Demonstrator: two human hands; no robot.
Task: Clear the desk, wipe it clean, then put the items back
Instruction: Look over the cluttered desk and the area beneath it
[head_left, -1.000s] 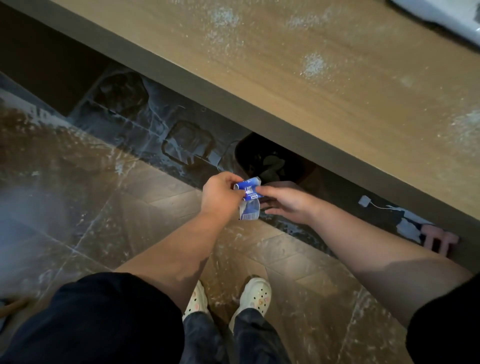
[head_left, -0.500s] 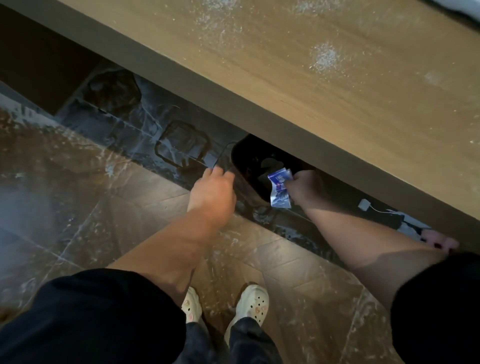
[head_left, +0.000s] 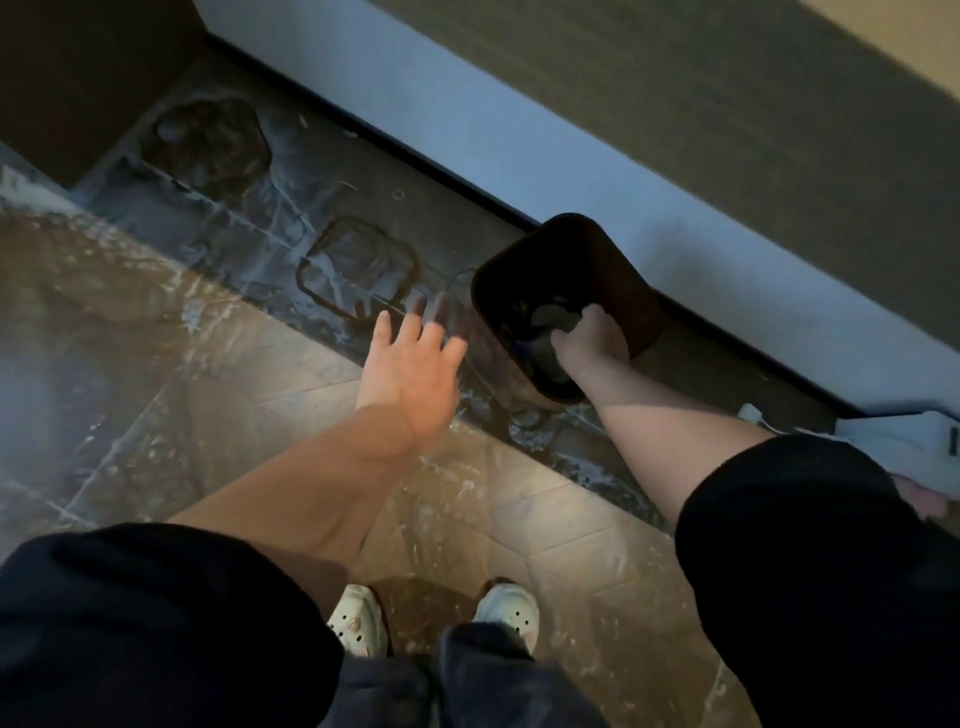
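Fingers (head_left: 410, 325) of the left hand (head_left: 410, 364) are spread straight over the floor (head_left: 208, 415), just beside the bin (head_left: 641, 312). The right hand (head_left: 589, 343) curls inside the bin's mouth, too shadowed to tell if it pinches anything. The bin stands by the wall base under the desk (head_left: 727, 93) edge, with floor open nearside.

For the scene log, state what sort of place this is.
Probably a home or office workspace, seen at floor level by a desk: the desk edge overhead, a dark waste bin tucked beneath it, and a streaked wood-pattern floor.
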